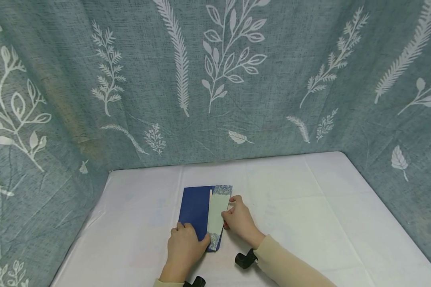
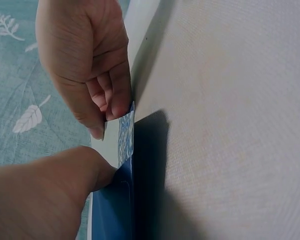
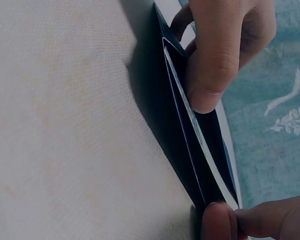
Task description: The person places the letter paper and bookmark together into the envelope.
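A dark blue folded paper piece (image 1: 195,205) lies on the table, with a pale green panel (image 1: 218,211) along its right side. Blue floral bands mark both ends of that panel. My left hand (image 1: 186,245) grips the near end, its thumb on the lower floral band and the other fingers over the blue part. With thumb and fingers, my right hand (image 1: 241,221) pinches the panel's right edge. In the right wrist view the blue paper (image 3: 182,130) stands partly spread, with narrow gaps between its layers and a pale edge (image 3: 202,142) among them.
A white cloth covers the table (image 1: 294,207). Blue-green curtain (image 1: 136,79) with white leaf prints hangs behind it and at both sides. Black wrist mounts (image 1: 246,259) sit below the hands, close to the tabletop.
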`<state>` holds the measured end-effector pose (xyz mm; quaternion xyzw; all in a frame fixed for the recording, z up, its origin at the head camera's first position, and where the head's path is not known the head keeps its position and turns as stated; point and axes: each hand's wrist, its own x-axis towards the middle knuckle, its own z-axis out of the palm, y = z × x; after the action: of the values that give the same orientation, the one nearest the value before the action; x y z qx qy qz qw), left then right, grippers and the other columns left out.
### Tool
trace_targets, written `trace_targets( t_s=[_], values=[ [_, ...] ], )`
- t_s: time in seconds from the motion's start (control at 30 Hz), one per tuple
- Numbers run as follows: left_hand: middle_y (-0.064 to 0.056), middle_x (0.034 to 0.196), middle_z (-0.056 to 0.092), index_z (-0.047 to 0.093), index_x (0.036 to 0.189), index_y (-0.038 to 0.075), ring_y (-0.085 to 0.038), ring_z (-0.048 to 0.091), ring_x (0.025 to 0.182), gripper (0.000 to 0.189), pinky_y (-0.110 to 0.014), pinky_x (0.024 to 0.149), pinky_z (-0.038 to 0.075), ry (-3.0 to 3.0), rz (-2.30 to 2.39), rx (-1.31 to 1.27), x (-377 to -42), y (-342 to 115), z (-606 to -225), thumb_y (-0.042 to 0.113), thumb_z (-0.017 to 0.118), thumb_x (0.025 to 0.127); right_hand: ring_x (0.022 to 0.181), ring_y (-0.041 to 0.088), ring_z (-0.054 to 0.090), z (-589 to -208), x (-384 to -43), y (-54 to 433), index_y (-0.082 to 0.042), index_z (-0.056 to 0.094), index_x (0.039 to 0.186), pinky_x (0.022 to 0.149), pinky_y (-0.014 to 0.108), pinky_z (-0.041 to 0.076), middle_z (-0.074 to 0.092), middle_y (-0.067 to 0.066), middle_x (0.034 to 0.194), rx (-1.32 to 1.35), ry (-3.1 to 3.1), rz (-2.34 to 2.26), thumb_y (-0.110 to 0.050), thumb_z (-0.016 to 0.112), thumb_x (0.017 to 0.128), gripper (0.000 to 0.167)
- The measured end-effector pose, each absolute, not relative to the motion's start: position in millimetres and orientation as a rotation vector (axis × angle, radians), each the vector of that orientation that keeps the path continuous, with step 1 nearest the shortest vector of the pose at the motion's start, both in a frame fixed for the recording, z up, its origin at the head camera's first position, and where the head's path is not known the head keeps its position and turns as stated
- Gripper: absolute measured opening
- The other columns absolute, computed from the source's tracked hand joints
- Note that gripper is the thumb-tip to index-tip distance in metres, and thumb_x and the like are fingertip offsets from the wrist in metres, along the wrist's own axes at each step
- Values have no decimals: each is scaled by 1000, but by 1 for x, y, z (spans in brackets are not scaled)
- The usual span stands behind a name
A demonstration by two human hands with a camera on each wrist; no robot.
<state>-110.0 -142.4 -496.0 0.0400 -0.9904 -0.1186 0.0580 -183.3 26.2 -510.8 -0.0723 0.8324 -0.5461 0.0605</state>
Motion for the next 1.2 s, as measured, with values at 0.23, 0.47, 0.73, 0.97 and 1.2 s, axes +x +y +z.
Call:
trace_targets(
  t_s=[0.23, 0.47, 0.73, 0.97, 1.2],
  values=[
    [-41, 110, 54, 57, 108, -23, -51, 57, 96, 82, -55, 70, 52, -3017, -351, 123, -111, -143, -495, 52, 68, 78, 47, 17, 61, -512, -183, 24, 8, 37, 132, 49, 30, 51, 62, 3, 66, -208, 2491, -1652, -4, 62, 90, 51],
    [-41, 109, 54, 57, 107, -23, -51, 57, 95, 81, -55, 70, 52, -3007, -360, 121, -110, -143, -493, 51, 68, 78, 47, 17, 61, -512, -185, 22, 8, 38, 131, 49, 30, 52, 63, 3, 64, -209, 2489, -1638, -4, 63, 90, 50],
    [-43, 112, 53, 57, 109, -23, -53, 56, 98, 81, -55, 70, 52, -3013, -368, 124, -110, -143, -494, 51, 68, 79, 47, 17, 61, -509, -187, 21, 7, 39, 133, 50, 30, 51, 63, 3, 65, -249, 2463, -1629, -6, 63, 90, 51],
    [-41, 111, 54, 56, 110, -23, -51, 56, 97, 82, -55, 70, 52, -3033, -375, 134, -110, -144, -494, 52, 67, 79, 50, 16, 62, -504, -190, 22, 9, 37, 135, 53, 29, 50, 63, 2, 67, -302, 2421, -1572, -3, 64, 87, 56],
    [-42, 113, 53, 56, 111, -23, -52, 56, 99, 82, -55, 71, 52, -3032, -381, 123, -111, -144, -494, 52, 67, 79, 52, 17, 63, -502, -194, 20, 8, 38, 135, 57, 29, 50, 64, 2, 67, -299, 2415, -1532, -4, 65, 86, 57]
  ],
)
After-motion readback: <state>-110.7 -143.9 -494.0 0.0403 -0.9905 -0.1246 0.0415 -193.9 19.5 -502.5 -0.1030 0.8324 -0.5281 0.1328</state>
